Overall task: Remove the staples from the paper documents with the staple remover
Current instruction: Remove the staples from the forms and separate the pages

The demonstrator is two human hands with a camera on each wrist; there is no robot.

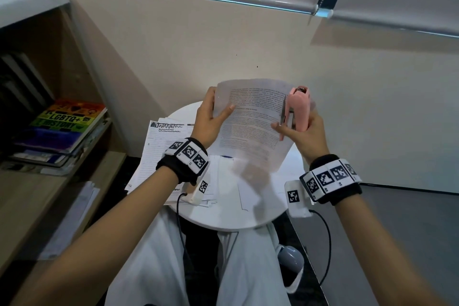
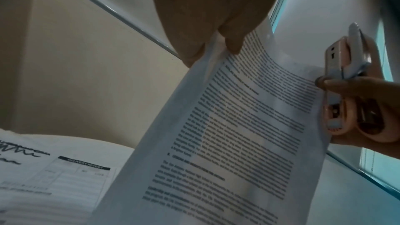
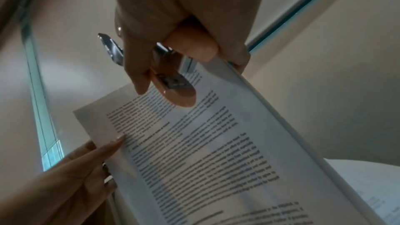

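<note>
A printed paper document is held up in the air above the table, tilted toward me. My left hand pinches its upper left edge, thumb on the front of the page. My right hand grips a pink staple remover with metal jaws and also holds the document's right edge under its thumb. The left wrist view shows the document with the staple remover at its right edge. In the right wrist view the staple remover lies against the page. No staple can be seen.
A small round white table below the hands carries a loose pile of forms and sheets. A wooden shelf on the left holds stacked books and more papers. A wall stands behind the table.
</note>
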